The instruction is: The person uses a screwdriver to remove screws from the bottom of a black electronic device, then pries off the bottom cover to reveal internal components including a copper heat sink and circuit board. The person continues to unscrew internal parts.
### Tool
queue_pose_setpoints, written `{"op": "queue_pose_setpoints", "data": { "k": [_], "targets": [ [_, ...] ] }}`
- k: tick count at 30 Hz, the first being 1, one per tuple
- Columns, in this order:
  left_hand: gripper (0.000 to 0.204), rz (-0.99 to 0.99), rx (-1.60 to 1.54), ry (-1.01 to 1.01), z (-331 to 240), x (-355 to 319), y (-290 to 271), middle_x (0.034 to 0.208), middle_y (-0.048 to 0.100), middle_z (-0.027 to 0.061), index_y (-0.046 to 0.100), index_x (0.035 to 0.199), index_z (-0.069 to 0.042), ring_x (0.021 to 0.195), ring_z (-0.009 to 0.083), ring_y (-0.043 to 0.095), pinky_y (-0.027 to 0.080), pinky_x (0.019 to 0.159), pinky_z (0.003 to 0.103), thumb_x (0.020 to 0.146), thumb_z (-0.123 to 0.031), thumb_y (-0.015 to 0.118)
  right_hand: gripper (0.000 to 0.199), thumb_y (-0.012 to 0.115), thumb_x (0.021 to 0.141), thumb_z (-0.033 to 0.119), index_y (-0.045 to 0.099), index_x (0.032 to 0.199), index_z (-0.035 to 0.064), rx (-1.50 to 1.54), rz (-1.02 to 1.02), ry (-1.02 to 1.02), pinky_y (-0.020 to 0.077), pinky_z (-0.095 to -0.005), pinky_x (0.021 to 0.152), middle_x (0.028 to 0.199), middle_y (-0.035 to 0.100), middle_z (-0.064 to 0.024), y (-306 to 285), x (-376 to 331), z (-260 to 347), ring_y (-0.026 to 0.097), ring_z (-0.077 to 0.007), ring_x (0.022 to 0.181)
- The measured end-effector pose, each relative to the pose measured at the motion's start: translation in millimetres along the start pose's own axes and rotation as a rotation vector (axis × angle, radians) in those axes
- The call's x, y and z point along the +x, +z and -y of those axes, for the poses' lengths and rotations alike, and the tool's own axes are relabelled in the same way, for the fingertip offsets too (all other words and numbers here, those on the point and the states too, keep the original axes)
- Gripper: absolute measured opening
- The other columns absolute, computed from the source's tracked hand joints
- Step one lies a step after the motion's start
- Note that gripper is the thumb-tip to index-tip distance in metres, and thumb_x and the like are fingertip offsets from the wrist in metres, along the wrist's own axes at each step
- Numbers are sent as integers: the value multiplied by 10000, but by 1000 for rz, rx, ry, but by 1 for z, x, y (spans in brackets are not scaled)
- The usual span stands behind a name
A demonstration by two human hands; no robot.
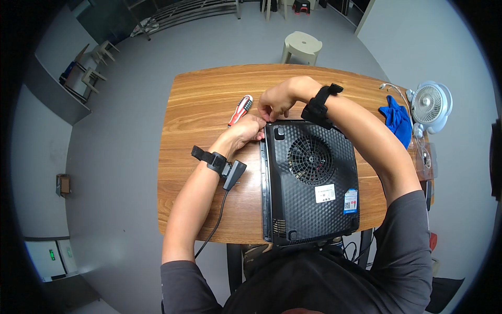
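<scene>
A black flat appliance (308, 183) lies bottom-up on the wooden table (198, 120), its round fan grille and two labels facing up. My left hand (244, 131) rests at the appliance's far left corner, fingers curled against its edge. My right hand (274, 103) reaches over from the right, fingertips pinched together just above that same corner; whether they hold something small I cannot tell. A screwdriver with a red, white and black handle (240, 109) lies on the table just left of both hands. Both wrists wear black straps.
A blue cloth (397, 121) and a small white desk fan (430, 104) sit at the table's right end, with a white cable beside them. A pale stool (302, 47) stands beyond the table. A cable hangs from my left wrist device.
</scene>
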State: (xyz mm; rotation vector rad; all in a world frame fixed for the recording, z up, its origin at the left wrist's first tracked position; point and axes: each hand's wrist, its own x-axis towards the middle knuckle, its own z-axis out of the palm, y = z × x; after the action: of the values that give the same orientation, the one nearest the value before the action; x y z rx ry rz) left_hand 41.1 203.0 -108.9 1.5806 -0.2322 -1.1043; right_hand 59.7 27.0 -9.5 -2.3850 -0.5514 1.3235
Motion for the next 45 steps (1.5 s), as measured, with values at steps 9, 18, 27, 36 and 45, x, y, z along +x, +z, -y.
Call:
{"op": "queue_pose_setpoints", "data": {
  "k": [9,18,27,36,45],
  "targets": [
    [213,-39,47,-18,-6,-5,-1,838,644,13,653,1042,-29,681,84,585,484,574,208,1060,-206,535,208,728,884,162,732,1042,26,-322,-58,22,538,-365,665,876,727,-81,3,1,27,671,-205,758],
    [218,-4,75,27,-21,-20,10,869,639,-4,640,1080,-31,681,71,570,500,601,203,1071,-217,526,232,723,894,181,723,1059,17,-311,-54,44,525,-367,697,875,717,-83,6,8,18,643,-219,773],
    [240,-28,46,45,-9,-13,9,814,631,-2,652,985,-27,661,79,569,494,589,211,1072,-209,521,391,751,893,282,684,1217,72,-152,65,100,567,-350,816,1041,727,-66,-1,-10,32,692,-210,887],
    [245,-81,103,-16,-10,-11,12,751,636,7,668,921,-22,628,90,580,486,574,221,1044,-136,490,205,737,916,218,652,930,33,50,-17,-10,565,-323,727,847,661,-44,12,-3,4,645,-177,809],
    [214,-131,158,35,-1,-4,9,756,657,22,677,922,-15,630,105,603,521,605,235,1016,-83,497,190,728,916,203,598,879,71,-106,-110,-95,505,-342,698,817,645,-34,20,-8,9,608,-179,774]
  ]
}}
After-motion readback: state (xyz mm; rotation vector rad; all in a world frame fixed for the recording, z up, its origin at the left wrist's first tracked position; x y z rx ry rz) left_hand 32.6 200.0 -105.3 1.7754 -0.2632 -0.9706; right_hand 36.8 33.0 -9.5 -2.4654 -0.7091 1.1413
